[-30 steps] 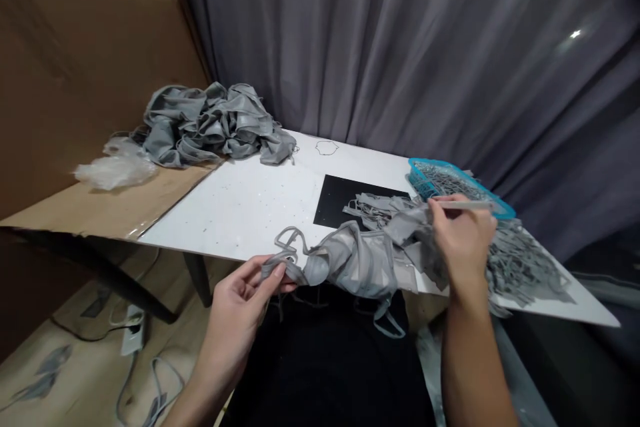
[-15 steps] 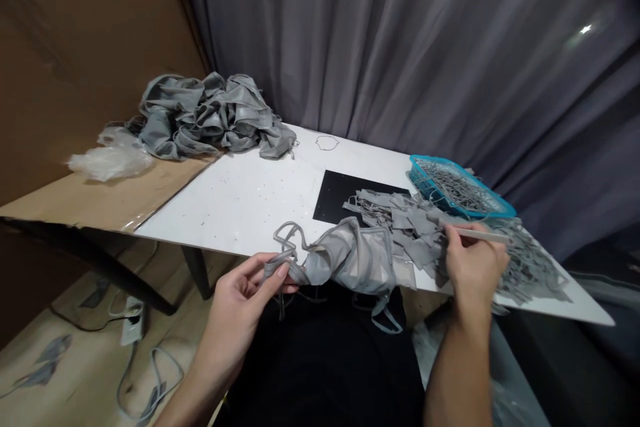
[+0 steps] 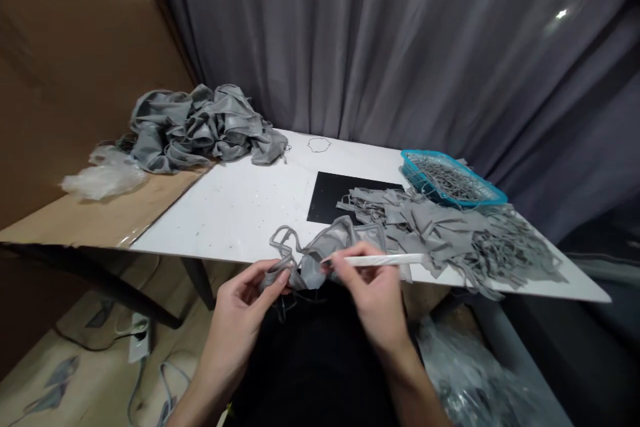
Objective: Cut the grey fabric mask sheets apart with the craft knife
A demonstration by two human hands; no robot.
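Observation:
My left hand is closed on the bunched straps of a sheer grey strappy garment, pinched between thumb and fingers at the table's front edge. The garment droops over my lap and has thin bound edges and loops. In my right hand is a slim white pen-like tool, held like a pencil and pointing left. Its tip is at the garment, close to my left fingers; whether it touches the cloth I cannot tell. My right hand covers part of the garment's right side.
Right of my hands lies a heap of grey cloth pieces and strips, partly over a black sheet. Behind it stands a blue basket of grey cords. Crumpled grey fabric and clear plastic lie back left on the table.
My right hand has moved left with the white tool, from the cloth heap to the garment. The left hand keeps its hold. The view has shifted slightly.

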